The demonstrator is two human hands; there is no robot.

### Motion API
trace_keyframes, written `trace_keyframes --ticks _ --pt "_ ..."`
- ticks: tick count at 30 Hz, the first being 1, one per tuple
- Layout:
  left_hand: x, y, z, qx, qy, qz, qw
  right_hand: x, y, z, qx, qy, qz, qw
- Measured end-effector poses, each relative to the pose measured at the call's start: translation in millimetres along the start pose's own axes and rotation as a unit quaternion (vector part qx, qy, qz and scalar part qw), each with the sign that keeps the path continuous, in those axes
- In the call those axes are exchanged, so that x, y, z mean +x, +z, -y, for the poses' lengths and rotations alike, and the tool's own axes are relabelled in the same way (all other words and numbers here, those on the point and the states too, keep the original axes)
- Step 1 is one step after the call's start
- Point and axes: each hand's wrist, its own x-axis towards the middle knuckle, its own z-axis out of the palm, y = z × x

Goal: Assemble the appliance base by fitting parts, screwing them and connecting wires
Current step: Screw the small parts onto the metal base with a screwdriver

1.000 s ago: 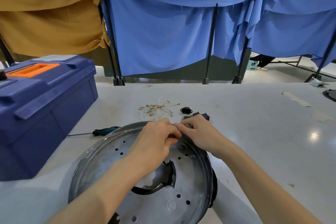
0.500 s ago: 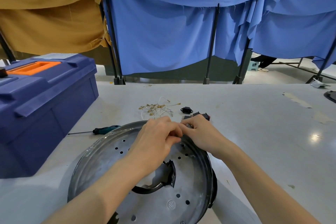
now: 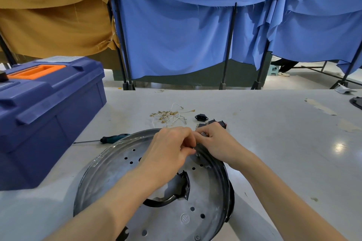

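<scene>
Both hands meet at the far rim of the appliance base point(image 3: 117, 172), a perforated metal pan lying on the near part of the table point(image 3: 274, 143). The left hand point(image 3: 170, 148) curls its fingers in a pinch on a small part point(image 3: 196, 152), mostly hidden, while the right hand point(image 3: 217, 143) grips the rim just beside it. We judge the fitting step to be under way, with wiring not yet begun: the wires point(image 3: 170, 116), a black socket point(image 3: 200, 117) and switches point(image 3: 218, 123) lie loose just beyond the base. The screwdriver point(image 3: 113, 139) rests untouched to the left, near the blue toolbox point(image 3: 49, 113). Next, we think, the part must seat squarely before any screw goes in.
</scene>
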Motion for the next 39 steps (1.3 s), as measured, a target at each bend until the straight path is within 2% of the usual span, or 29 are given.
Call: trace_keyframes --ticks 17,23,39 --pt "-1.7 12.1 2.0 0.037 0.023 -0.011 0.999 -0.1 0.3 1.6 -0.005 0.010 -0.001 1.000" --pt "-3.6 18.6 4.1 0.074 0.052 -0.001 0.996 -0.2 0.2 2.1 -0.001 0.014 -0.004 1.000" --pt "-1.5 18.8 8.3 0.104 0.037 0.043 0.993 -1.5 -0.2 4.6 0.007 0.026 0.002 1.000"
